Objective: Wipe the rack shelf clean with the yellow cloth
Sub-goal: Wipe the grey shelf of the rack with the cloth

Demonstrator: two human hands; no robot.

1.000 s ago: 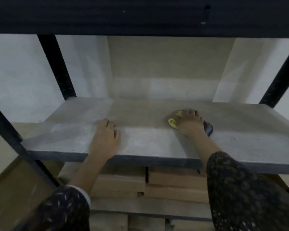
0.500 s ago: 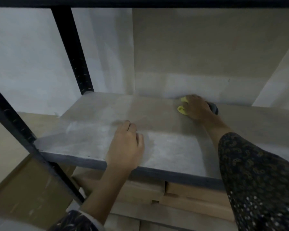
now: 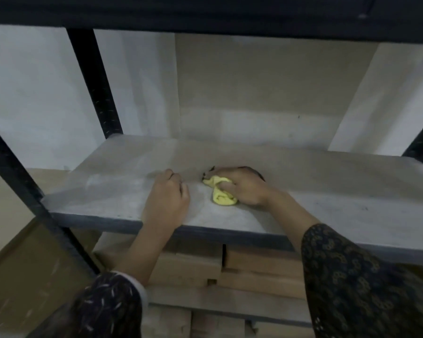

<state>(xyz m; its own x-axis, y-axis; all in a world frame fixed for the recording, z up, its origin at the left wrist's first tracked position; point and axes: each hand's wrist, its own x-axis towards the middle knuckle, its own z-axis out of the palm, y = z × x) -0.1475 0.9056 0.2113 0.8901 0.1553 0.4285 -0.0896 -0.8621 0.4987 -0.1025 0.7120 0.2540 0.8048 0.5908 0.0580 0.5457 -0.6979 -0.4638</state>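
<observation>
The grey rack shelf [image 3: 340,191] runs across the middle of the head view, dusty and pale. A crumpled yellow cloth [image 3: 220,194] lies on it near the centre, pressed down under my right hand [image 3: 242,187], whose fingers are closed around it. My left hand [image 3: 167,198] rests flat on the shelf just left of the cloth, fingers loosely curled, holding nothing. A dark shape shows behind my right hand; I cannot tell what it is.
Black metal uprights [image 3: 93,84] stand at the shelf's left corners and another upright [image 3: 420,142] at the far right. A dark upper shelf [image 3: 205,13] hangs overhead. Stacked wooden boards [image 3: 254,269] lie on the level below. A pale wall is behind.
My right hand has pulled the yellow cloth from the shelf's back edge toward the front and left, close to my left hand. The left hand has stayed put.
</observation>
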